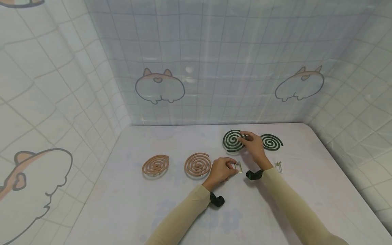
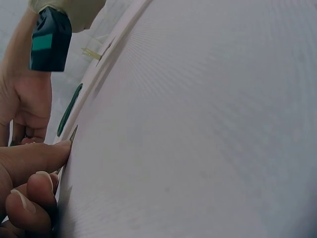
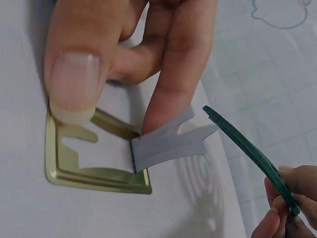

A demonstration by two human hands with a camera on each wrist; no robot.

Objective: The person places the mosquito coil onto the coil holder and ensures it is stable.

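Note:
My left hand (image 1: 220, 172) pinches a small brass-coloured metal coil stand (image 3: 99, 184) between thumb and fingers, low over the white table. In the right wrist view the thumb lies on the stand's frame, and a finger is behind its raised forked tab (image 3: 168, 145). Further back, my right hand (image 1: 255, 146) holds a dark green mosquito coil (image 1: 233, 139) by its edge, tilted up off the table. A second green coil (image 1: 271, 142) lies just right of that hand. Another metal stand (image 1: 278, 167) sits right of the right wrist.
Two brown mosquito coils, one at the left (image 1: 155, 165) and one nearer the middle (image 1: 197, 164), sit raised on the table (image 1: 122, 204). Patterned curtains (image 1: 214, 51) hang behind and along both sides. Each wrist carries a dark camera block (image 1: 217, 200).

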